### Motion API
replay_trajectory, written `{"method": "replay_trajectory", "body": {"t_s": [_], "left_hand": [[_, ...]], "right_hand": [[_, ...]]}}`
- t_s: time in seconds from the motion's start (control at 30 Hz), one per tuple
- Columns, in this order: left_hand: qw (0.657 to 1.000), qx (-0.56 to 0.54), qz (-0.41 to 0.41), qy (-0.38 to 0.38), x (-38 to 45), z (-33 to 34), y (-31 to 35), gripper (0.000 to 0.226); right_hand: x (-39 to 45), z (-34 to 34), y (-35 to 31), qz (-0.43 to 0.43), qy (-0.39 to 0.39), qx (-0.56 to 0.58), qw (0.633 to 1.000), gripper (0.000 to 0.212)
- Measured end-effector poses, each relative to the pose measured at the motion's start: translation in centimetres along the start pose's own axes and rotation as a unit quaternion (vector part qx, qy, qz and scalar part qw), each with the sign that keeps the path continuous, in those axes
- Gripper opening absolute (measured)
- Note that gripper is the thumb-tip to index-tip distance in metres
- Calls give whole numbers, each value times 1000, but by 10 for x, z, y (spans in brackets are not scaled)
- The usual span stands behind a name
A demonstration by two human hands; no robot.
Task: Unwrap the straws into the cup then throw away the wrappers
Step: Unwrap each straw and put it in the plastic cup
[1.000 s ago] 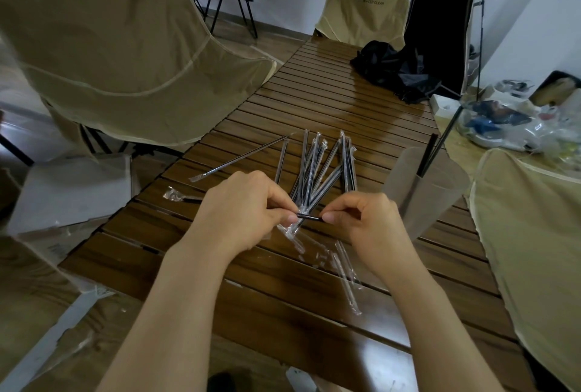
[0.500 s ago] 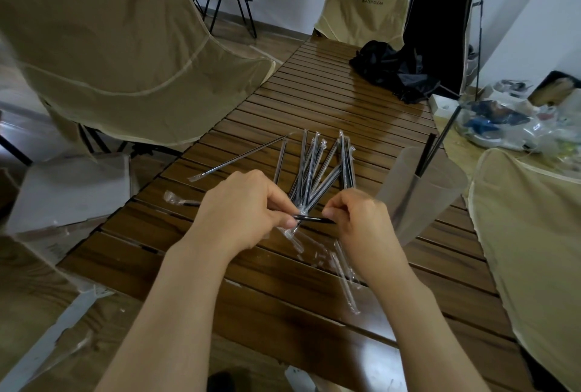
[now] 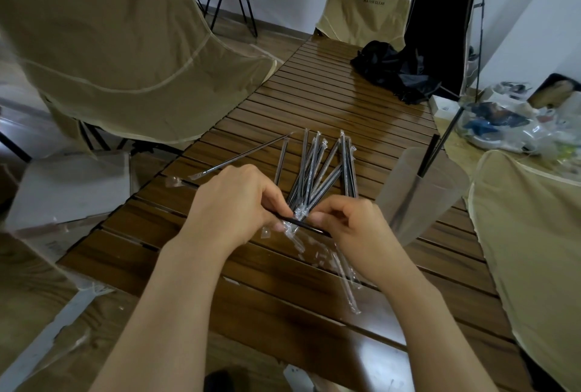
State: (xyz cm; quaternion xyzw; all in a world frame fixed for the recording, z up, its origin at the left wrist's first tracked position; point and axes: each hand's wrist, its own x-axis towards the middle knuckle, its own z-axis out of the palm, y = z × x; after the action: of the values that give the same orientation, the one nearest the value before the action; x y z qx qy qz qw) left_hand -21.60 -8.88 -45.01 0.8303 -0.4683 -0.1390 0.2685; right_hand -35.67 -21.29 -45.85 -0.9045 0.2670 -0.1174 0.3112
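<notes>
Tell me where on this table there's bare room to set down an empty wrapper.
The table is bare between the wrapped straws and the black bag, and along the near edge below the loose wrappers. It is crowded around the left hand, right hand and cup.

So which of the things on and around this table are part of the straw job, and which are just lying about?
Part of the job:
- straw pinched by left hand and right hand
- wrapped straws
- cup holding unwrapped straws
- empty wrappers

Lying about:
- black cloth at the table's far end
- tan folding chairs
- plastic bags on the floor
</notes>
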Motion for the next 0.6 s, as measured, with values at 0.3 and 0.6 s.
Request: {"method": "replay_trajectory", "body": {"t_s": [0.3,0.6], "left_hand": [[999,-28,-4,-15,-1,2,1,19],[998,-56,11,-7,0,5,5,14]], "right_hand": [[-1,3,-3,-18,4,-6,1000,9],[-2,2,-5,-13,10,-23,1000,17]]}}
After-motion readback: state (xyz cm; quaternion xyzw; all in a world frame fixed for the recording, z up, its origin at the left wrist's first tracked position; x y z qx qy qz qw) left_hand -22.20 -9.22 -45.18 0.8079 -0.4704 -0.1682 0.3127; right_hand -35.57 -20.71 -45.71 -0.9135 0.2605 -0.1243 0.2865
